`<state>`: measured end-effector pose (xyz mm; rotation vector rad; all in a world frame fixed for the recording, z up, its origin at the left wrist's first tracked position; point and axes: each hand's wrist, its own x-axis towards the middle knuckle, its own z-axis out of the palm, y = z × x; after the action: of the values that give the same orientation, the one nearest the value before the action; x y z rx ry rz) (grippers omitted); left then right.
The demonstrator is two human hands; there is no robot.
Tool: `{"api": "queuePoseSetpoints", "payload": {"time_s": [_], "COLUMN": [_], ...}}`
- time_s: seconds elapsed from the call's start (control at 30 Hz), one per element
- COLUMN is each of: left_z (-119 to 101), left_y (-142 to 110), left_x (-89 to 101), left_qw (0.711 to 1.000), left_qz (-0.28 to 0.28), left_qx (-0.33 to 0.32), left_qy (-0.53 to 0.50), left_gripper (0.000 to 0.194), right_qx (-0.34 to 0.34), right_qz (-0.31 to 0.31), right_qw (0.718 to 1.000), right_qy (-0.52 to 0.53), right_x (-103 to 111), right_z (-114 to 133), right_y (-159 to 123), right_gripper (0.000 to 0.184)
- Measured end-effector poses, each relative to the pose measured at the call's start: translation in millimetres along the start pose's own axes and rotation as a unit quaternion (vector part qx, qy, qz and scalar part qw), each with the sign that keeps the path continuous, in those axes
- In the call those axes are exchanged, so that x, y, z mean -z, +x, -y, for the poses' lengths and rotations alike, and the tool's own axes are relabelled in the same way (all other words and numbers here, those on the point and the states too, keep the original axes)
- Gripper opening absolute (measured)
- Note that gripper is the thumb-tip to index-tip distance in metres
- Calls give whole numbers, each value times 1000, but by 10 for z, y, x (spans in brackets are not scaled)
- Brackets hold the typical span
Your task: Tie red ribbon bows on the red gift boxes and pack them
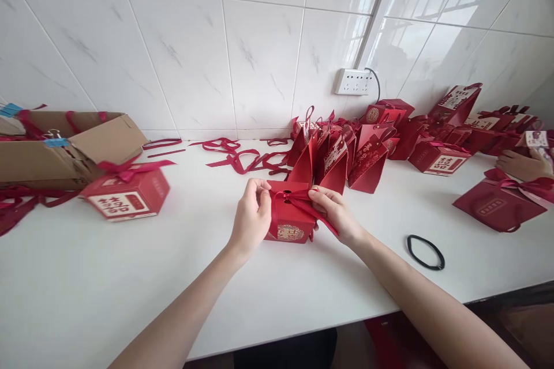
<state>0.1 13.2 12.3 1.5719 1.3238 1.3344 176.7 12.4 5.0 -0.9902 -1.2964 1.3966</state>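
Observation:
A red gift box [289,233] with a gold round emblem stands on the table in front of me. A red ribbon [298,199] crosses its top and is knotted near the middle. My left hand [253,213] pinches the ribbon at the box's left side, thumb and fingers together. On the other side, my right hand [335,213] grips the ribbon between thumb and fingers, and a tail of it hangs below. Just behind the box, several folded red boxes [331,164] stand in a row.
Loose red ribbons [242,160] lie near the wall. At left are an open cardboard box [108,137] and a bowed red box [130,191]. A black loop [426,252] and another bowed box [497,204] lie right. A co-worker's hand [521,164] shows at far right, beside a power strip [354,82].

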Motion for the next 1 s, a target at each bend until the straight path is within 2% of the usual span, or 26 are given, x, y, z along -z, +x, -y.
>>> {"api": "queuePoseSetpoints", "payload": {"time_s": [0.1, 0.17, 0.23, 0.3, 0.37, 0.4, 0.47, 0.53, 0.6, 0.73, 0.9, 0.93, 1.0], "left_z": [27, 32, 20, -2, -22, -28, -26, -8, 18, 42, -13, -24, -35], "left_y": [29, 59, 79, 81, 68, 60, 50, 56, 73, 81, -17, -35, -54], "left_x": [-4, 3, 14, 25, 34, 38, 43, 47, 48, 34, -13, -20, -29], "left_qw": [1000, 998, 996, 993, 988, 986, 982, 980, 980, 985, 995, 995, 996], "left_qz": [7, 22, 39, 56, 76, 86, 107, 119, 120, 100, 51, 45, 37], "left_qx": [9, 15, 24, 38, 45, 42, 27, 12, 12, 29, 12, 13, 17], "left_qy": [-25, -49, -75, -101, -125, -137, -154, -162, -160, -139, -88, -84, -81], "left_gripper": [8, 5, 3, 3, 6, 7, 8, 11, 13, 12, 8, 8, 8], "right_qx": [-6, 63, 190, 318, 401, 422, 427, 405, 393, 433, 465, 474, 503], "right_qz": [-30, -78, -161, -203, -160, -126, -69, -43, -47, -74, -15, -11, -22], "right_qw": [998, 981, 925, 843, 776, 752, 723, 716, 715, 720, 737, 731, 701], "right_qy": [-55, -166, -288, -384, -459, -490, -538, -568, -576, -537, -491, -490, -505], "right_x": [17, 36, 31, -25, -133, -196, -307, -367, -370, -300, -205, -186, -154], "right_z": [-3, 25, 84, 165, 243, 272, 300, 289, 259, 208, 120, 83, -4], "right_y": [22, 5, -48, -127, -197, -216, -206, -149, -94, -139, -345, -372, -414], "right_gripper": [36, 31, 24, 17, 9, 9, 23, 28, 21, 15, 24, 27, 32]}}
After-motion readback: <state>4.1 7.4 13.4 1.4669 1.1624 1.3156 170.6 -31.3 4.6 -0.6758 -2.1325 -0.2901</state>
